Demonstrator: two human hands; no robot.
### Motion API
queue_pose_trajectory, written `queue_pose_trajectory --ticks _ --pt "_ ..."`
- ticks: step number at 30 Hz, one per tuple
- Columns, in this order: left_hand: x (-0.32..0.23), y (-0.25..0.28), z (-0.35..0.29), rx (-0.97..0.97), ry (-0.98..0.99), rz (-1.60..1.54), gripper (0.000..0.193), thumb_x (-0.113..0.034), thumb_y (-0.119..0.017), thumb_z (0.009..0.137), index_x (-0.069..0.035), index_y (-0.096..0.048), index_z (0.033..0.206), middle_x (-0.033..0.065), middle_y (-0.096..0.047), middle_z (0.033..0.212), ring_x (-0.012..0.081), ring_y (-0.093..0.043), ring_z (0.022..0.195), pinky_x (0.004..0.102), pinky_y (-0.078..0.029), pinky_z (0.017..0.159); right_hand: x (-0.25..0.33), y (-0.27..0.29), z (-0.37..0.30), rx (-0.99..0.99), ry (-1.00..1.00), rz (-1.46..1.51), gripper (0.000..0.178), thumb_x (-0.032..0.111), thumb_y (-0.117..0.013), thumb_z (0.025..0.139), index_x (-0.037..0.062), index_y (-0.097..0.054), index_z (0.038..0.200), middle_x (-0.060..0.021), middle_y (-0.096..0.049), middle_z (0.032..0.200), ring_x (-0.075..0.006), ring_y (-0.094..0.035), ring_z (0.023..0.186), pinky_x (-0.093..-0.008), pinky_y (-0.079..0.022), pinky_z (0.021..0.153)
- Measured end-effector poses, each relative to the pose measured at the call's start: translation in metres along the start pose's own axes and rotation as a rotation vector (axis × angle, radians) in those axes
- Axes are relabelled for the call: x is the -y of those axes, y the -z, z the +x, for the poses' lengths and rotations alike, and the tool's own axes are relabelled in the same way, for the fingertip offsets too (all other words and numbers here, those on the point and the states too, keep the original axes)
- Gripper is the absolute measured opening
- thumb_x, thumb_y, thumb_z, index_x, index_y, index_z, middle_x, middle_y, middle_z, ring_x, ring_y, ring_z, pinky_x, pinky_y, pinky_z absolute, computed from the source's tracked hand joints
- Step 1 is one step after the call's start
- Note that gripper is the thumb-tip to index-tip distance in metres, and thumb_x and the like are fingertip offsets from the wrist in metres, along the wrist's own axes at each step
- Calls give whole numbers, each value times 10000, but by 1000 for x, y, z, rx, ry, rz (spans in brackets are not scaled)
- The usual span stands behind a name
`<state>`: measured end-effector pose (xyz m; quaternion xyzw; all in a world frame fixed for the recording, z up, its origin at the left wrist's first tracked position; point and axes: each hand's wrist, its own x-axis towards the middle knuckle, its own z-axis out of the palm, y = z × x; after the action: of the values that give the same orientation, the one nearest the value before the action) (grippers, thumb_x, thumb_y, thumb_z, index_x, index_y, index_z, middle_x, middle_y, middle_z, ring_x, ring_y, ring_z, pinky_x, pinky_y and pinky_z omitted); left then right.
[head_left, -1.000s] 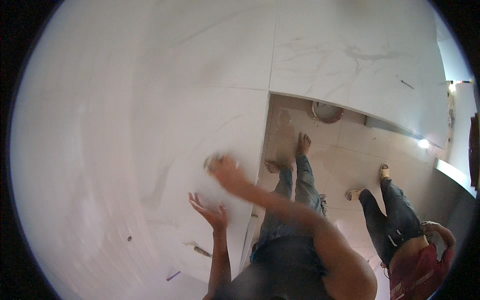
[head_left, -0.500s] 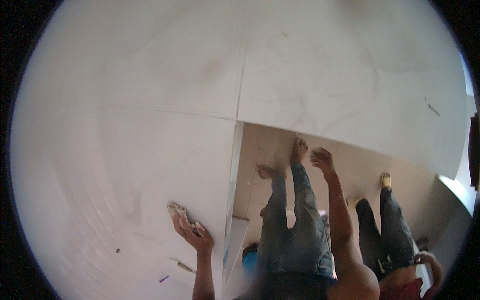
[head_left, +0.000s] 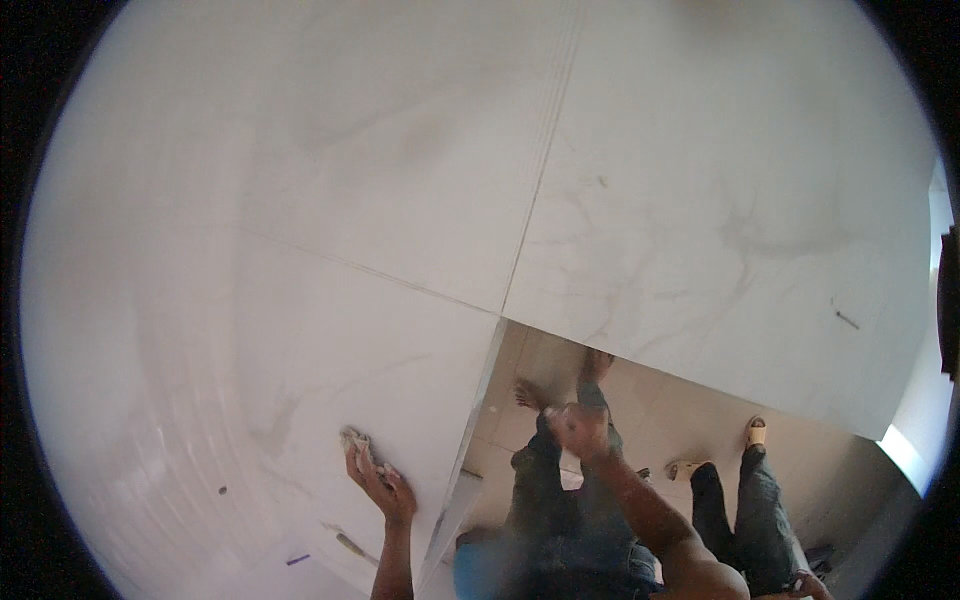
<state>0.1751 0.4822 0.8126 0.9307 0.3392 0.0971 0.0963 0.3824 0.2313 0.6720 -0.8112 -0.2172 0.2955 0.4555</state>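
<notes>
Head view: gripping a crumpled greyish cloth [head_left: 355,438] in the left hand [head_left: 385,490], on the white counter [head_left: 650,200]. Probably light, soft, limp; best held by its bunched middle. Holding the right hand [head_left: 582,430] beyond the counter's edge, too blurred to tell whether open. Smooth, veined, straight-seamed across the counter; upon it, a slim tool [head_left: 352,545] and purple strip [head_left: 298,559].

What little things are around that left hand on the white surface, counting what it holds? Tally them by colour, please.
Pale grey crumpled cloth, in the left hand: 1
Slim tool with yellowish-brown handle: 1
Short, thin purple strip: 1
Small dark round spot, possibly a hole: 1
Total: 4
</notes>
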Motion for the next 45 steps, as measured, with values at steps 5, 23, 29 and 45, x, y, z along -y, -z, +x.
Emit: queue_pose_trajectory --ticks 5,23,29,45 --pt "15 4 -6 0 41 -19 485 -243 -428 974 -4 -396 1395 257 -322 1433 415 -308 1337 536 -269 1075 158 82 94 -699 49 -330 697 212 -635 880 -115 -298 1395 -311 -280 1470 -459 -216 1392 -549 -181 1124" --pt "51 11 -29 -35 113 -167 739 5 -567 773 -66 -294 1456 211 -290 1472 426 -298 1351 518 -254 1125 225 6 202 -248 189 -468 762 467 -535 932 -83 -323 1416 -262 -221 1528 -391 -156 1439 -509 -105 1167" --pt "56 3 -34 -381 307 -675 791 -83 -503 849 26 -48 1487 280 -118 1529 441 -217 1401 532 -192 1144 252 -164 86 381 745 -194 573 306 -653 884 50 -455 1357 -218 -363 1456 -385 -225 1418 -529 -160 1150" --pt "35 -21 -5 -376 552 -536 681 102 -373 759 25 -309 1432 226 -402 1432 405 -358 1338 479 -276 1125 25 253 337 -557 269 -392 290 230 -535 866 91 -619 1106 -138 -596 1108 -308 -526 1091 -507 -448 892"
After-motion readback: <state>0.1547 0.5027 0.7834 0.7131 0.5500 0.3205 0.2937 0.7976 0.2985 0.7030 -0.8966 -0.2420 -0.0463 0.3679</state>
